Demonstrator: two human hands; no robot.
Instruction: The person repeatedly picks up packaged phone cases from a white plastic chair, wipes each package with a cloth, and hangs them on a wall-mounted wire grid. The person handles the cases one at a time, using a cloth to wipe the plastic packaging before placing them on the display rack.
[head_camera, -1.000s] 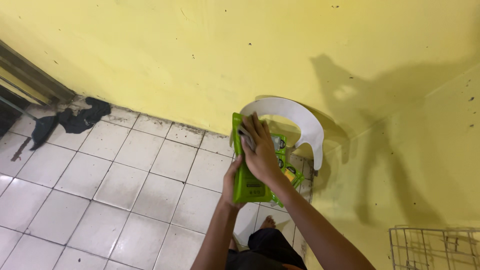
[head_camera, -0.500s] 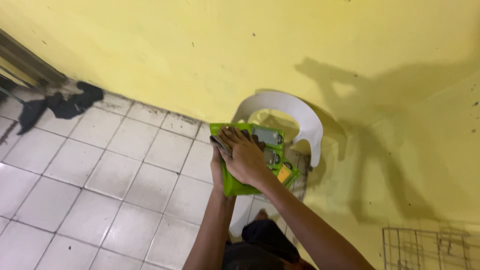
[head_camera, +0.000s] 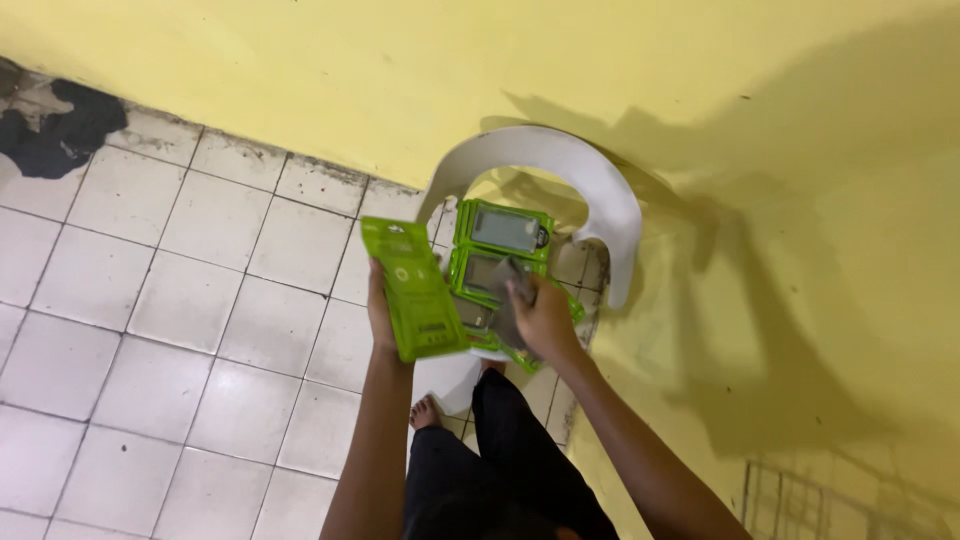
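Note:
My left hand (head_camera: 381, 322) holds a flat green package (head_camera: 413, 288) upright above the tiled floor. My right hand (head_camera: 541, 318) grips a small grey card-like item (head_camera: 509, 283) over a pile of similar green packages (head_camera: 502, 235). The pile lies on the seat of a white plastic chair (head_camera: 592, 180) that stands against the yellow wall. My legs in black trousers and a bare foot (head_camera: 423, 412) show below the hands.
A white tiled floor (head_camera: 160, 340) spreads to the left. A black cloth (head_camera: 60, 128) lies on it at the far left by the wall. A wire rack (head_camera: 850, 505) sits at the lower right against the yellow wall (head_camera: 800, 200).
My hands have separated: the left has lifted one green package away to the left, and the right now holds a grey item over the pile on the chair. The view has moved closer.

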